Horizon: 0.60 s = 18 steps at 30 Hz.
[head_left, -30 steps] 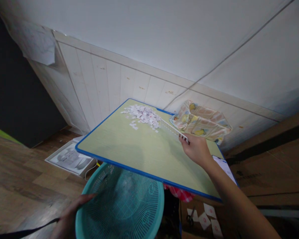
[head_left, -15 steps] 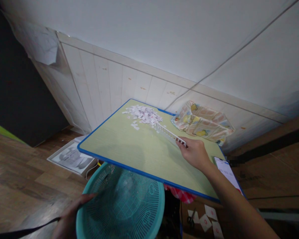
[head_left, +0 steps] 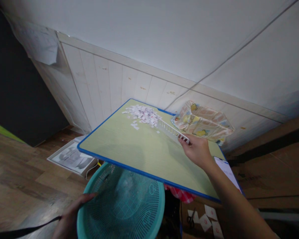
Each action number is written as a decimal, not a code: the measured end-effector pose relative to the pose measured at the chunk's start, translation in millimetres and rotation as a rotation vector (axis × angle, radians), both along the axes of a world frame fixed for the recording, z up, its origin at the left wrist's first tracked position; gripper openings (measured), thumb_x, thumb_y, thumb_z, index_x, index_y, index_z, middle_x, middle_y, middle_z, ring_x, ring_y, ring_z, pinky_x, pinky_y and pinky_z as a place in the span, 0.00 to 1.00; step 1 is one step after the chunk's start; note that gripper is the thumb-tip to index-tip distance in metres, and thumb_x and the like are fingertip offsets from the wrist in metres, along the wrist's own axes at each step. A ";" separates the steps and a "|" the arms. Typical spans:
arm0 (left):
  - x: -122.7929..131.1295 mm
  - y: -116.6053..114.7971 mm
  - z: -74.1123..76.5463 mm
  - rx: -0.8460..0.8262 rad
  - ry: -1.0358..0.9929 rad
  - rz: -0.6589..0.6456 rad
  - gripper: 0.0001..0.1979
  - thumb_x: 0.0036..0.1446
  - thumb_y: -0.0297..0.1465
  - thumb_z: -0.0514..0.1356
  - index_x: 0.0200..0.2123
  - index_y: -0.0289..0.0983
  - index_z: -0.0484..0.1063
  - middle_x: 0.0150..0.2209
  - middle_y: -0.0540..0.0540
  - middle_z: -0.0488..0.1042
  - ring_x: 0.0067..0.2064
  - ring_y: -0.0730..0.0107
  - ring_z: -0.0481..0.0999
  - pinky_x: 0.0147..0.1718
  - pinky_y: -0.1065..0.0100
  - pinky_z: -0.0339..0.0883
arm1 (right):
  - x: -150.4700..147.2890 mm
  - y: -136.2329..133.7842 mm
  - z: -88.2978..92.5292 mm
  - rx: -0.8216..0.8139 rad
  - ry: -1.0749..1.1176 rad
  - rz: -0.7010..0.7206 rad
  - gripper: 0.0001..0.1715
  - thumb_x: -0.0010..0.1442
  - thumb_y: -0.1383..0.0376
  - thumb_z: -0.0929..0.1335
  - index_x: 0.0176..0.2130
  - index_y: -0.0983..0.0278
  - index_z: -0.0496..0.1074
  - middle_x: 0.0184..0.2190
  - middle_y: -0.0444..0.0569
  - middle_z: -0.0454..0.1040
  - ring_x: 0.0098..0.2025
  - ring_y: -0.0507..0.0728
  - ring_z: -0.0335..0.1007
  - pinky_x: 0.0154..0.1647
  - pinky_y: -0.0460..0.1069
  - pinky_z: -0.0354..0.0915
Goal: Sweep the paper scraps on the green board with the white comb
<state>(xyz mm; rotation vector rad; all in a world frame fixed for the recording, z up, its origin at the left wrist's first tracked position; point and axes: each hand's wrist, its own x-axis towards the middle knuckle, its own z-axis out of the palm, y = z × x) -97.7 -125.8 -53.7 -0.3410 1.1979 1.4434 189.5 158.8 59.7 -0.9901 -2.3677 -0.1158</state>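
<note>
Fingers closed, my right hand grips one end of a white slotted plastic piece above the table. The far end of this piece is at the right side of a heap of small white paper scraps. The heap lies on a yellow-green table with a blue edge. At the lower left, my left hand grips the rim of a teal plastic basket, its thumb over the inside. The basket is just below the table's front edge, and its bottom shows through as a mesh.
A patterned cloth-lined container stands at the table's back right, against the wall. A phone lies at the right edge. Below are scissors and several white cards. An open white box rests on the floor.
My right hand and the white slotted piece have shifted slightly right and away from the heap. A loose scrap now shows beside the piece. My left hand and the basket are almost unmoved.
</note>
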 end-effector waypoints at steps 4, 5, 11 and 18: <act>0.6 0.7 3.7 -0.007 0.009 0.013 0.25 0.49 0.22 0.70 0.53 0.31 0.81 0.30 0.40 0.88 0.35 0.43 0.88 0.31 0.58 0.84 | -22.8 1.0 -0.4 -0.046 -0.003 0.026 0.14 0.65 0.65 0.67 0.40 0.63 0.83 0.27 0.50 0.82 0.27 0.57 0.77 0.31 0.47 0.61; 0.8 1.0 4.5 -0.010 0.015 0.015 0.25 0.48 0.22 0.70 0.52 0.30 0.81 0.29 0.40 0.88 0.33 0.44 0.88 0.29 0.59 0.84 | -27.7 2.6 -0.3 -0.059 -0.010 0.028 0.14 0.65 0.65 0.66 0.40 0.64 0.83 0.27 0.50 0.82 0.27 0.57 0.76 0.31 0.47 0.61; 1.3 1.2 3.3 -0.004 0.020 0.056 0.25 0.47 0.18 0.69 0.51 0.30 0.82 0.26 0.42 0.87 0.24 0.52 0.85 0.22 0.64 0.81 | -37.4 7.4 4.5 -0.127 -0.030 0.068 0.13 0.64 0.65 0.66 0.38 0.63 0.82 0.28 0.50 0.82 0.27 0.56 0.76 0.31 0.47 0.60; -0.8 -1.1 -2.0 0.009 -0.005 0.031 0.22 0.46 0.20 0.70 0.48 0.29 0.83 0.29 0.40 0.88 0.28 0.49 0.87 0.28 0.60 0.83 | -32.8 12.0 9.6 -0.085 -0.050 -0.015 0.15 0.64 0.62 0.66 0.35 0.64 0.81 0.24 0.50 0.79 0.25 0.57 0.73 0.29 0.48 0.55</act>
